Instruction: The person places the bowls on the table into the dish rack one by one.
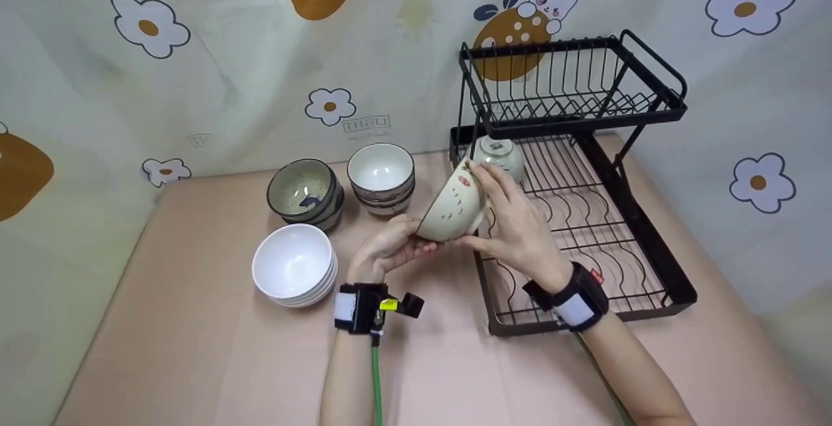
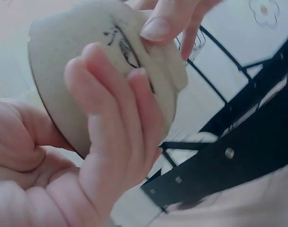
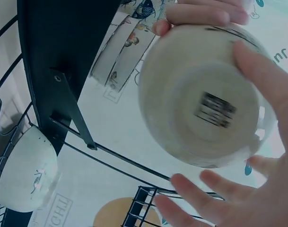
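Cream bowl [image 1: 452, 208], frame centre, tilted on side: your left hand [image 1: 389, 248] fingers curl under rim, your right hand [image 1: 517, 224] fingers spread over base, beside black rack [image 1: 624, 218].

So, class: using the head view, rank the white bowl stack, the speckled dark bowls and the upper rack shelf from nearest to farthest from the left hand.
1. White bowl stack, just left of the left hand.
2. Speckled dark bowls, behind, leftward.
3. Upper rack shelf, far back right.

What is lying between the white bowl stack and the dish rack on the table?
The left hand, holding the cream bowl together with the right hand, sits between the white bowl stack and the dish rack, seen in the head view.
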`<state>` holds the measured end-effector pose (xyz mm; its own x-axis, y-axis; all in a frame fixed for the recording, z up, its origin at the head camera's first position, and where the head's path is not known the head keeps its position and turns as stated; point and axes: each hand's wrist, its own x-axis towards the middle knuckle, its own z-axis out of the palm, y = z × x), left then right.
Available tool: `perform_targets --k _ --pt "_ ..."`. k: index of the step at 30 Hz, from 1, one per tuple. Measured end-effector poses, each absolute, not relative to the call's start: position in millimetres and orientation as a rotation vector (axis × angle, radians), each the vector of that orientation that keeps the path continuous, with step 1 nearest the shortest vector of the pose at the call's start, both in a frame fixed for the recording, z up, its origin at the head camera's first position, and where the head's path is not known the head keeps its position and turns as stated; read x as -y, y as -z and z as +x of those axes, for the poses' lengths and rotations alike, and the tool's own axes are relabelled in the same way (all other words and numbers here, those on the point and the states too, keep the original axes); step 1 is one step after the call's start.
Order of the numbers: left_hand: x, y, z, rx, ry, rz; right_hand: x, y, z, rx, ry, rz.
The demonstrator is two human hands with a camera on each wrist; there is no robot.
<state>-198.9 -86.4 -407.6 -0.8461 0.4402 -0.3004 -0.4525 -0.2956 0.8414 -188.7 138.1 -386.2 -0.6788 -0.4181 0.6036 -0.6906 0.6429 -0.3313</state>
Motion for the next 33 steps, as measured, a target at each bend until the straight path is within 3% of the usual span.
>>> perform_targets --k 18,33 --pt "67.6 416.5 -198.1 -0.951 -2.164 0.272 -121.3 401.1 -187.9 2.103 -1.255 0.889" --pt "48.9 414.5 -194.3 -0.952 -2.135 0.319 -123.2 401.1 -188.5 2.018 -1.276 0.788"
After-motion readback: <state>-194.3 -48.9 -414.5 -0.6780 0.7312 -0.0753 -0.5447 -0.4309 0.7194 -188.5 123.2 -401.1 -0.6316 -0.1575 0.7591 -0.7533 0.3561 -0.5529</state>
